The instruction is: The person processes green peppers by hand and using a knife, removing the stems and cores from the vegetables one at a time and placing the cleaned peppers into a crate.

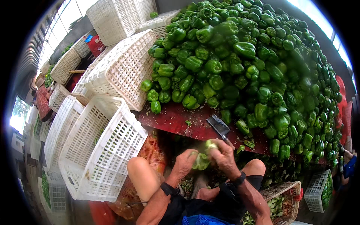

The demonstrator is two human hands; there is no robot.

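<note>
Hands, two of them, are working above the lap: the left hand (184, 164) is pinching one green pepper (201, 161) between its fingers, and the right hand (224, 155) is gripping a paler green part at its upper side; blur is hiding whether this belongs to the same pepper. Two dark bands (169, 188) are circling the wrists, one each. One cleaver (218, 126) is lying on the red tabletop (168, 122), its handle pointing toward the right hand; whether they are touching is not showing clearly. One heap of green peppers (240, 67), too many to count, is covering the far side. One white crate (107, 150) is leaning near the left knee; one brown crate (295, 195) is holding green scraps beside the right.
</note>
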